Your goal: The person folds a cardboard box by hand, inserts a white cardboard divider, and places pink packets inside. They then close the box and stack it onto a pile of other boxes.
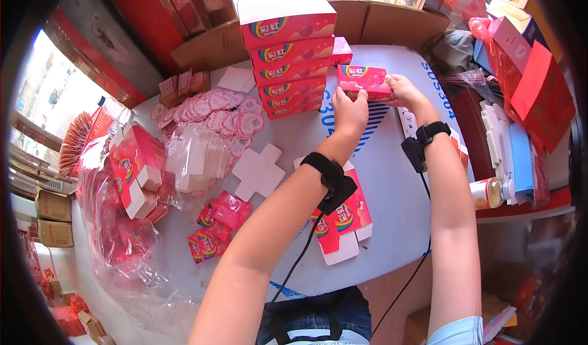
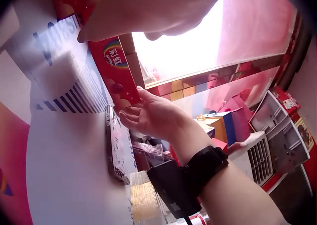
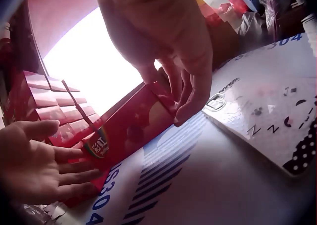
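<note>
Both hands are at a red carton [image 1: 361, 75] with a rainbow logo, raised over the back of the pale table [image 1: 398, 222]. My right hand [image 1: 407, 91] grips the carton's right end; in the right wrist view its thumb and fingers close around that end. At the opposite end is my left hand [image 1: 352, 109]. Seen from the right wrist, the left fingers [image 3: 74, 168] lie straight along the carton's side, with the thumb apart. Just behind stands another small red box [image 1: 342, 50], partly hidden by the stack of matching cartons [image 1: 288, 57].
Left of the stack lie pink round cards [image 1: 239, 121] and clear plastic sleeves [image 1: 193, 155]. Nearer are a white cross-shaped card [image 1: 257, 170], pink packets [image 1: 229, 210] and a flattened carton [image 1: 352, 207]. A patterned white board with a metal clip [image 3: 267, 121] lies on the right.
</note>
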`<state>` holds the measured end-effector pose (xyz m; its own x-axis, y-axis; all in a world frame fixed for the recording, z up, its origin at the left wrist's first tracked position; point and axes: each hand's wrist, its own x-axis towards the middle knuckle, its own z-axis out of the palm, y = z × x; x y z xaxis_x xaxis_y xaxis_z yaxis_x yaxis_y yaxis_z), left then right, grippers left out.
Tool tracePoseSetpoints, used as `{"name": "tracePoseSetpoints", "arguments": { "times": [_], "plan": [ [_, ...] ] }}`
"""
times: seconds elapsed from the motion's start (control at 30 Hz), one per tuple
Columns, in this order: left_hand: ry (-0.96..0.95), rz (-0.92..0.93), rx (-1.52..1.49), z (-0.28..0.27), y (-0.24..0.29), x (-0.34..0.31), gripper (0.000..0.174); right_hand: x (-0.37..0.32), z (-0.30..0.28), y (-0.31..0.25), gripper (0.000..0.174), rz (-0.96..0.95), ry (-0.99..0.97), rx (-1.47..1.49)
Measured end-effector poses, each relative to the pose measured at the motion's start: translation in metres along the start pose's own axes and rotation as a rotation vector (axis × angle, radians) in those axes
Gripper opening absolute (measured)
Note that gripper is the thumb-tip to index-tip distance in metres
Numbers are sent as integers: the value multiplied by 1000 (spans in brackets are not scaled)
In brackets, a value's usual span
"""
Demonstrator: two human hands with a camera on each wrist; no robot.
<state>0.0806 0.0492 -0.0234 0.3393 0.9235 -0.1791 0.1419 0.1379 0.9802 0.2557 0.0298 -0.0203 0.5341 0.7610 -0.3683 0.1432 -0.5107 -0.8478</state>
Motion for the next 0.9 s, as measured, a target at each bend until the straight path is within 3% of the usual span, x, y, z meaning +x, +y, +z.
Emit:
{"name": "tracePoseSetpoints", "arguments": {
  "times": [0.23, 0.47, 0.67, 0.9],
  "plan": [
    [110, 36, 24, 6, -11, 11, 55, 52, 26, 5, 33, -93, 122, -81],
    [6, -53, -68, 2, 6, 8, 57, 48, 34, -11, 34, -159, 192, -263],
    [-19, -19, -143, 0, 5, 16, 54, 39, 46, -16, 32, -179, 173, -47],
    [-5, 9, -123, -5, 6, 23, 58, 40, 51, -19, 30, -192, 186, -13]
  ]
}}
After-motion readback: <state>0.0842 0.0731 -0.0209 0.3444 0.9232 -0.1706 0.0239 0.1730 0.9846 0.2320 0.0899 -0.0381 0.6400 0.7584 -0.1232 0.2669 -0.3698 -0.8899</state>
